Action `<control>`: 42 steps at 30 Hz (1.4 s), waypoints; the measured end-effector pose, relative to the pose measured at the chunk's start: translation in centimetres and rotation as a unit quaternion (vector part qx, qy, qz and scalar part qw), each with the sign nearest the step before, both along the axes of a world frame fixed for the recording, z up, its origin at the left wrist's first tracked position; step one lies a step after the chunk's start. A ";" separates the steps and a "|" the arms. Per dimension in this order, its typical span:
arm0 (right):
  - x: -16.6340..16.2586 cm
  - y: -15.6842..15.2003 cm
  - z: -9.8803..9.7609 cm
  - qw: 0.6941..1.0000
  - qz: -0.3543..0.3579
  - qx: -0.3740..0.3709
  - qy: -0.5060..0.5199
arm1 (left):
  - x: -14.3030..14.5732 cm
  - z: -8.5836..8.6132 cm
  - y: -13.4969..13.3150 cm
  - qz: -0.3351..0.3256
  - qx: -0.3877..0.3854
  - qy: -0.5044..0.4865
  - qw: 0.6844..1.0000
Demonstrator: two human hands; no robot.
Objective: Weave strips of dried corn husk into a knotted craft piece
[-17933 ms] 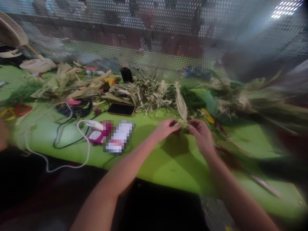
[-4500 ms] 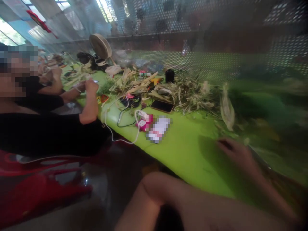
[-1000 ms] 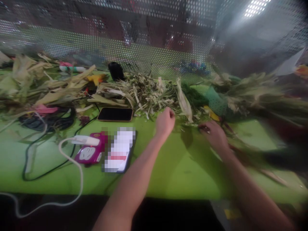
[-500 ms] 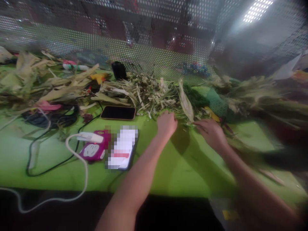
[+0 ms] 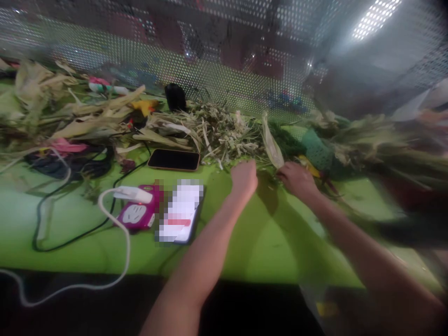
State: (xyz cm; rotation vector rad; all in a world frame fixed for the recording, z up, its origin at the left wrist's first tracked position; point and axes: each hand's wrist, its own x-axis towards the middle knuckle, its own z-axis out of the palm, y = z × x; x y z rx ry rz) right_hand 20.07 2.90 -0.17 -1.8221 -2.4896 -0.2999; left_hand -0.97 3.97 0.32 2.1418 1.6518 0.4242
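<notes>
My left hand (image 5: 244, 178) is closed in a fist over the green table (image 5: 259, 252), just in front of a heap of dried plant scraps (image 5: 227, 135). Its fingertips are turned away, so anything inside them is hidden. To its right, my right hand (image 5: 298, 179) has its fingers curled together at the lower end of a pale dried corn husk (image 5: 271, 142). The husk leans against the heap, and I cannot tell whether those fingers grip it. A gap of bare table separates the two hands.
A dark phone (image 5: 174, 159), a lit phone (image 5: 180, 212) and a magenta power socket (image 5: 138, 210) with a white plug (image 5: 135, 193) lie left. Cables cross the table. Long husks (image 5: 94, 121) fill the back left; green netting (image 5: 318, 147) lies right, before a perforated screen (image 5: 224, 60).
My right hand has shifted slightly left and away from me, closer to the husk's lower end. My left hand stays closed in nearly the same spot. The camera view has moved a little.
</notes>
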 end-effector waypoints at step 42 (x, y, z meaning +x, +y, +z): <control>4.3 -1.9 1.9 0.981 -0.072 0.057 0.172 | -0.6 0.6 0.7 0.076 0.006 -0.136 0.988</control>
